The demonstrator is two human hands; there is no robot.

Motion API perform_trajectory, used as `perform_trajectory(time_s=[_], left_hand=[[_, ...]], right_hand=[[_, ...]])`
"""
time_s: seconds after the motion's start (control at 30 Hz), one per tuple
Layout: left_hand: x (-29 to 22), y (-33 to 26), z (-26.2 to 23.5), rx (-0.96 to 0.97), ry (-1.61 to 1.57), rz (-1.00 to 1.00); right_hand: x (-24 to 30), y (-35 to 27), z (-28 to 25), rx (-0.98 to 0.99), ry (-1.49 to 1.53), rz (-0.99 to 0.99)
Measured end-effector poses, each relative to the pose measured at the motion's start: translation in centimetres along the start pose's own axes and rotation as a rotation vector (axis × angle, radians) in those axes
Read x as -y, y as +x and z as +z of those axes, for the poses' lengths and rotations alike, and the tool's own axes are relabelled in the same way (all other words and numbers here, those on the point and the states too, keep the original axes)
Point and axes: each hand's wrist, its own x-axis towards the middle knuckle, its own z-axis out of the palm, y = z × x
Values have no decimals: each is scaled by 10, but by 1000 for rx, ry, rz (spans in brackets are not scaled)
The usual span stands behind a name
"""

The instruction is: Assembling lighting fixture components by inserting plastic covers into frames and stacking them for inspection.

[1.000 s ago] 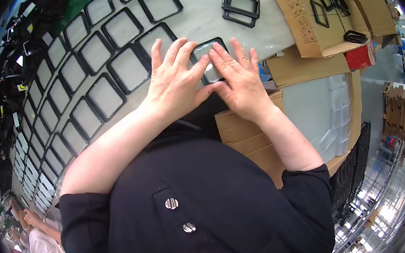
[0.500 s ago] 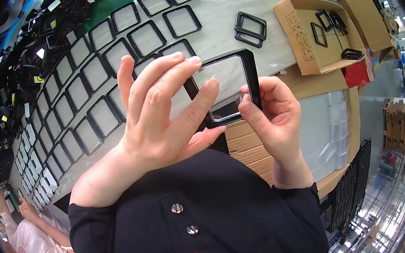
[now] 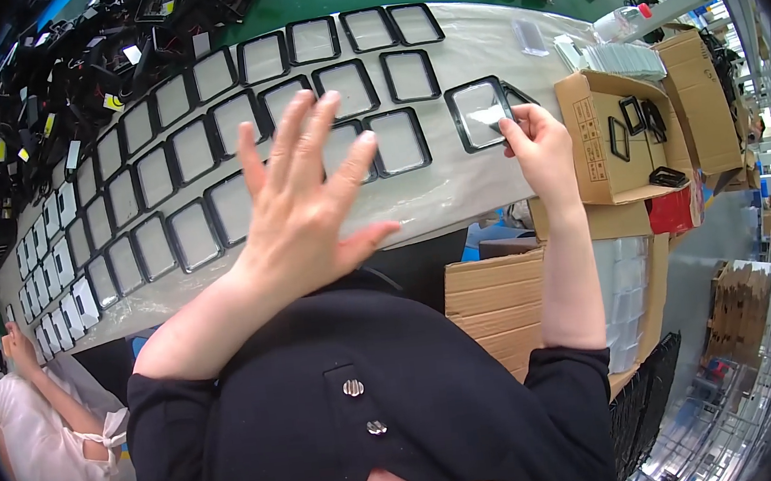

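Observation:
My right hand [image 3: 540, 144] pinches the lower right edge of a black rectangular frame with a clear pane [image 3: 477, 114], between thumb and fingers. This frame is over the right part of the covered table [image 3: 455, 191], and light glints off its pane. Another black frame [image 3: 517, 95] is partly hidden behind it. My left hand [image 3: 302, 202] hovers with its fingers spread and nothing in them, in front of rows of similar black frames [image 3: 398, 140] laid out on the table. It hides some of those frames.
An open cardboard box [image 3: 591, 139] with several black frames stands at the right, by a stack of clear panels [image 3: 620, 61]. Below it is a carton with clear plastic pieces [image 3: 623, 286]. Dark parts [image 3: 44, 117] are heaped far left. Another person [image 3: 52, 416] sits at the left.
My right hand has carried the frame away from my body to the table's right part. My left hand has come off the frame and spread its fingers. The view has shifted.

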Motion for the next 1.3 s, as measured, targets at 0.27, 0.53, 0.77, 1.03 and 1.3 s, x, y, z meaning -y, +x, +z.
perform_trajectory(time_s=[0.27,0.53,0.77,1.03,1.3], left_hand=[[38,-42,-19,-107,114,-220],[55,-56,-34,-171,160,-289],[68,-79,-40,-215,189,-266],[92,-122,-76,-326,348,-389],[81,-131,-78,-386,326,-460]], right_hand=[[-16,6,26,137,-120,75],[-9,-3,37,10,-688,-229],[12,36,18,-86,-754,-295],[-65,235,-76,-92,-1040,-1],[-208,329,-136,38,-892,168]])
